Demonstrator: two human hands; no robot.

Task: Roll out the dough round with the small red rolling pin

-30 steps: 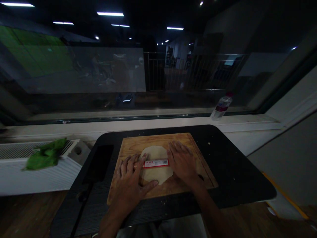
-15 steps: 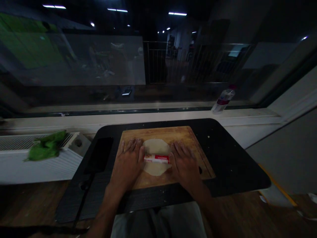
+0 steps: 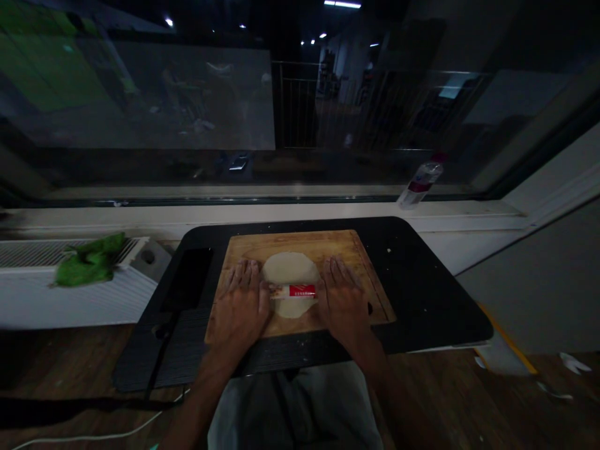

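Observation:
A thin round sheet of dough (image 3: 290,267) lies flat on a wooden cutting board (image 3: 300,239). Across its middle runs a rolling pin (image 3: 302,290) with a red and white printed label; its two ends are hidden under my hands. My left hand (image 3: 241,303) lies palm down over the left end, fingers stretched forward. Over the right end, my right hand (image 3: 344,299) is likewise flat, fingers extended towards the window. Neither hand's fingers wrap round the pin. Dough shows both beyond and in front of it.
The board rests on a black table (image 3: 422,300). A dark phone-like slab (image 3: 191,278) with a cable lies at the left. On the windowsill stands a plastic bottle (image 3: 419,184). A green cloth (image 3: 89,259) drapes over the white radiator (image 3: 70,306).
The rolling pin has turned, so a different part of its label faces up, and both flat hands have moved with it. The camera view has shifted slightly.

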